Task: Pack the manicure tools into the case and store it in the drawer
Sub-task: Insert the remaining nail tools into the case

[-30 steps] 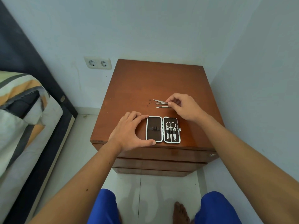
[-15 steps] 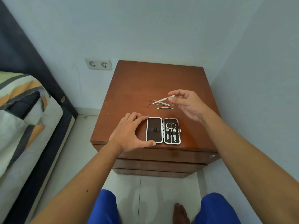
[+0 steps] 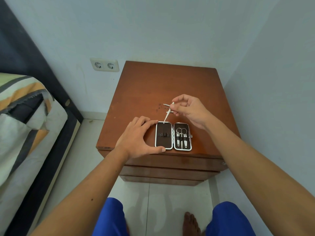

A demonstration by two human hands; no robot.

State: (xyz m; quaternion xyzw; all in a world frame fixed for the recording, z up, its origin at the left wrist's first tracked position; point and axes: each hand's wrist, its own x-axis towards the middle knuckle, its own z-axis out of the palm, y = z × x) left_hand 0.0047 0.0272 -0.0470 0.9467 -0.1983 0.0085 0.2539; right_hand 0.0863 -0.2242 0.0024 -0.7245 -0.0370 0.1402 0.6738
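A small brown manicure case [image 3: 164, 135] lies open near the front edge of the wooden nightstand [image 3: 153, 86]. Its right half holds scissors [image 3: 181, 132] and two other tools in loops; its left half has bare loops. My left hand [image 3: 138, 138] grips the case's left side, thumb at the front corner. My right hand [image 3: 189, 111] pinches a thin metal tool [image 3: 167, 114] that slants down, its tip at the top edge of the left half. Two more metal tools [image 3: 166, 105] lie on the wood behind, partly hidden by the held one.
The nightstand has closed drawers [image 3: 163, 172] below its front edge. A bed [image 3: 25, 125] with striped bedding stands to the left, walls close behind and to the right. A double socket [image 3: 104, 65] is on the back wall. My knees and a bare foot show below.
My right hand picked one metal tool from the group on the wood, lifted it and turned it, and now points its tip down at the case's left half. My left hand stayed put.
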